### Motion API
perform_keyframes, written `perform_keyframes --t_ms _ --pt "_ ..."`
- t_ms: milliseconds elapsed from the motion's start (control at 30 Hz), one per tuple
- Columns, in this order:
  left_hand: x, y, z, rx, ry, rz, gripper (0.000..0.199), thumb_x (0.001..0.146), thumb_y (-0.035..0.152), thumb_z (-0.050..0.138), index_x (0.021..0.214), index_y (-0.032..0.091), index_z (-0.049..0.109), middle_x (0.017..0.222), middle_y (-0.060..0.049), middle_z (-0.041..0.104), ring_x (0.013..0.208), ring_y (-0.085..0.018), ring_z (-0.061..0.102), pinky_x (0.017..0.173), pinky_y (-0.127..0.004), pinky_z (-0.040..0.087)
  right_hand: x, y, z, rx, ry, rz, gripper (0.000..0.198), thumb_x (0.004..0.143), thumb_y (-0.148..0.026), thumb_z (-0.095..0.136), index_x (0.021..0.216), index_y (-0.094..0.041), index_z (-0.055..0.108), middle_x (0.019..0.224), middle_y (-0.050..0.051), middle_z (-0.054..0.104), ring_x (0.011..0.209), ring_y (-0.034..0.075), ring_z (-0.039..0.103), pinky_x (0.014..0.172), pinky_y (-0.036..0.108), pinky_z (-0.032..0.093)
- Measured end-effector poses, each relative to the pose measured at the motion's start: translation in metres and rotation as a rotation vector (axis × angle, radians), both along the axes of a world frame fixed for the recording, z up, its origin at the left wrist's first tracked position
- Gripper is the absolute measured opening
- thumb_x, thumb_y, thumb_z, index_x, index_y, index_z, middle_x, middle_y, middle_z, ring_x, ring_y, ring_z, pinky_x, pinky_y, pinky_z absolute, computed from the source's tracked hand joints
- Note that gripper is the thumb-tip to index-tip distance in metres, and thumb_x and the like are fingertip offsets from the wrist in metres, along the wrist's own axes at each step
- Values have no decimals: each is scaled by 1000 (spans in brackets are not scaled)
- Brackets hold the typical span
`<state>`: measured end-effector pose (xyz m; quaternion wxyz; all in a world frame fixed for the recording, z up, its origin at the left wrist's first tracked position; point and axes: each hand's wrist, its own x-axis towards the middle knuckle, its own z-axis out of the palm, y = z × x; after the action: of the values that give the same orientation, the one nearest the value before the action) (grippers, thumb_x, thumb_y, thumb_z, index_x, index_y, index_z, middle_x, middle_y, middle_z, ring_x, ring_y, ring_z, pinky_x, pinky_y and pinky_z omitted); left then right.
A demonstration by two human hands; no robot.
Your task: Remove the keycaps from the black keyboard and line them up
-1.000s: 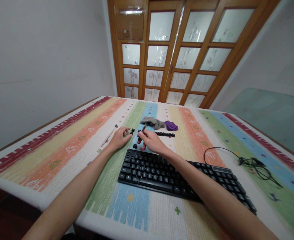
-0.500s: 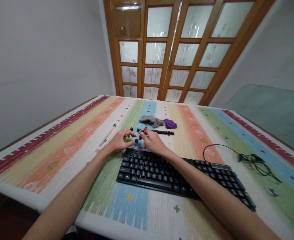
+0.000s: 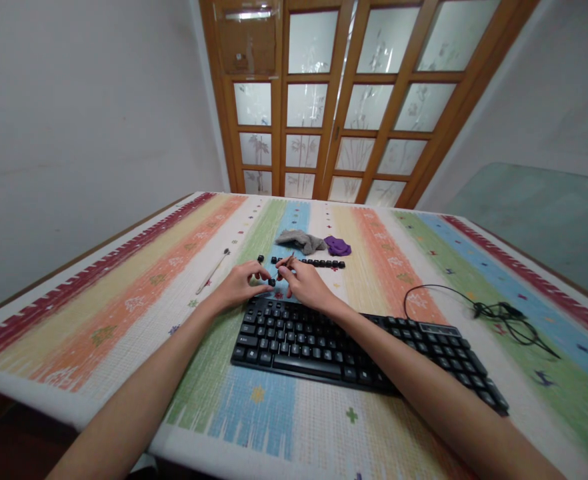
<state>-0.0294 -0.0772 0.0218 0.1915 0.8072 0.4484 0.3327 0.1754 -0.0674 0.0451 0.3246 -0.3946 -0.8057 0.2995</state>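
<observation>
Pinching a small black keycap (image 3: 272, 283) between thumb and fingertips, the left hand (image 3: 247, 281) is curled nearly closed, its wrist resting low over the bench (image 3: 319, 420), just off the upper left corner of a black keyboard (image 3: 304, 341). Beside it, the right hand (image 3: 305, 281) is folded around a slim stick (image 3: 290, 259), gripped like a pen, its lower end close to the keycap; whether it touches cannot be told. The right forearm crosses above the keyboard. Beyond the hands, a row of loose black keycaps (image 3: 330, 264) lies across the striped cloth, partly hidden by the right hand, and a single black cap (image 3: 261, 258) sits apart to the left. A gray cloth (image 3: 300, 241) and a purple cloth (image 3: 338, 247) lie crumpled behind the row. Left of the left hand lies a pale-handled brush (image 3: 213, 272), slanted, and a tangled black cable (image 3: 507, 315) rests at far right.
</observation>
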Motion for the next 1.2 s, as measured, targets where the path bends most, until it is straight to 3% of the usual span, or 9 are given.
perform_keyframes --t_ms 433,667,833,1000,1200 --pt "-6 -1 -2 -132 11 -22 19 75 35 69 80 17 64 75 -2 62 69 -16 55 63 -28 42 -5 1 1 -10 -111 36 16 96 -14 47 97 -15 63 86 5 68 67 14 65 68 24 45" --pt "-10 2 -6 -124 31 6 18 75 33 68 82 17 65 75 -1 62 66 -15 54 63 -28 43 -4 1 0 4 -150 8 15 97 -16 47 98 -15 63 86 6 69 66 15 64 65 24 44" --pt "-13 5 -4 -8 60 77 17 76 33 68 83 18 64 79 -1 62 69 -15 54 66 -29 45 -2 0 1 8 -168 -21 16 98 -17 47 96 -15 62 86 8 70 65 17 64 64 25 43" --pt "-13 16 -4 147 117 149 11 75 26 67 82 19 61 86 -2 61 82 -19 57 81 -34 47 2 -2 3 6 -180 -41 14 97 -17 48 98 -16 62 87 8 71 69 17 65 65 25 44" --pt "-7 26 -12 185 172 178 8 74 18 64 81 19 59 87 -3 57 92 -23 56 89 -37 46 0 -3 3 6 -194 -32 14 98 -18 48 98 -15 62 88 8 71 66 16 64 64 24 43"
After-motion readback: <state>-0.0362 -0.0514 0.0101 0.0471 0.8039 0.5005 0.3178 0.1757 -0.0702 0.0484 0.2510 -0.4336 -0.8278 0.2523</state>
